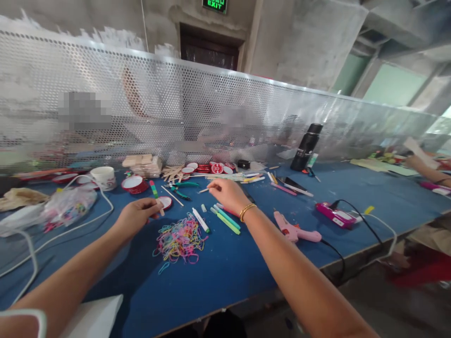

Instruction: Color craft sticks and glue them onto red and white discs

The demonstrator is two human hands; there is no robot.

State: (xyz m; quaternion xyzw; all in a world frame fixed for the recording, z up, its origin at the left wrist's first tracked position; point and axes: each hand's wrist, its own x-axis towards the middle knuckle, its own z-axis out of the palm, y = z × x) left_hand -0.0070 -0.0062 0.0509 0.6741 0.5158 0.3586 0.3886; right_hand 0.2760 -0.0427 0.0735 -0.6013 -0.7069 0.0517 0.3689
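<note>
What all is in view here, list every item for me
rubber bands: one pile, mixed colours, front centre
coloured sticks: about four, green and white, right of bands
pink glue gun: one, pink, further right
corded tool: one, magenta, right again
flask: one, black, back
cup: one, white, back left
round lids: several, red and white, back centre
pliers: one, green-handled, beyond the bands
plastic bag: one, clear, left
table: one, blue, underneath
screen: one, silver perforated, behind table
co-worker's arm: one, far right
left hand: one, beside small lid
right hand: one, pinching short white stick
</note>
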